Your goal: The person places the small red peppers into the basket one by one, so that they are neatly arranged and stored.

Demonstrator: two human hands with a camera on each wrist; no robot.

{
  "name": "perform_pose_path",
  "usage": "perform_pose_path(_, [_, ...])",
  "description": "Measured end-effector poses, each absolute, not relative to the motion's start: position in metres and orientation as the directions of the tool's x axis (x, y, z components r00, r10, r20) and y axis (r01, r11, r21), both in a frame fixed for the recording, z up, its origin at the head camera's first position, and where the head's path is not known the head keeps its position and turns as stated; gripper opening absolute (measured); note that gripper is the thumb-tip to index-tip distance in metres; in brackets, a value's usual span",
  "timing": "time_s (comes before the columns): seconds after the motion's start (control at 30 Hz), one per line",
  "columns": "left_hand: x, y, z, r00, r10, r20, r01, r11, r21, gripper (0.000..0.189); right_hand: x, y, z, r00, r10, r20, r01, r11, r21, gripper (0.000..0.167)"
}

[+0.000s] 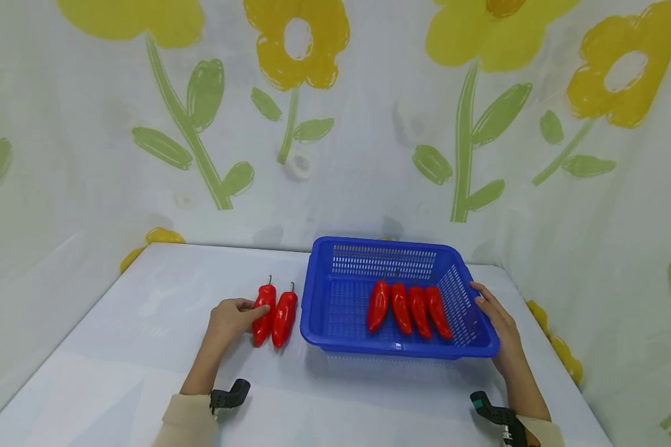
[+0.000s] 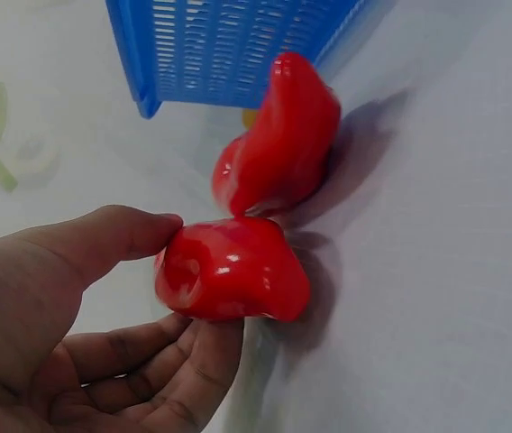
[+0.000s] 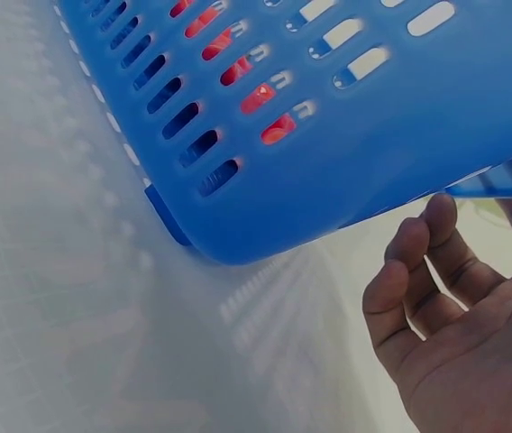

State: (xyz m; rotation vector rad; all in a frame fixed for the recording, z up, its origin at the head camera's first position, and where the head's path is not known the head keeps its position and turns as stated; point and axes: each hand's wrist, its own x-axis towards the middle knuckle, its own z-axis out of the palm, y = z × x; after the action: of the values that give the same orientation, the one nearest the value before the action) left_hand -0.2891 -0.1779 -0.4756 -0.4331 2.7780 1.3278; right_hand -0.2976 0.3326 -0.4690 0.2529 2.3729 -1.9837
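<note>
My left hand (image 1: 230,321) pinches a glossy red pepper (image 1: 266,294) between thumb and fingers at the left of the blue basket. In the left wrist view the thumb lies on one side of this pepper (image 2: 233,271), fingers on the other. Close beside it, on the basket side, lies a second red pepper (image 1: 284,320). The blue plastic basket (image 1: 397,349) holds several red peppers (image 1: 401,308), side by side in its right half. My right hand (image 1: 506,335) grips the basket's right rim; the right wrist view shows curled fingers (image 3: 409,242) at the rim, the thumb partly hidden.
A white table (image 1: 145,347) carries everything. Behind it and at both sides hangs a pale curtain (image 1: 363,186) with yellow flowers and green leaves. Dark wrist cameras (image 1: 230,393) sit at both sleeve cuffs.
</note>
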Motion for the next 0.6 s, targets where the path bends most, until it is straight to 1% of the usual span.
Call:
perform_pose_path(0.2, [-0.289,-0.178,-0.468,-0.96,-0.242,-0.141,-0.261,0.589,0.765,0.054,-0.298,0.332,-0.468,-0.985,0.104,-0.136,0.151,0.162,-0.975,0.059])
perform_pose_path(0.6, [-0.281,-0.178,-0.454,-0.967,-0.223,-0.123,-0.227,0.536,0.813,0.058,-0.296,0.331,-0.468,-0.986,0.091,-0.143,0.155,0.141,-0.978,0.06])
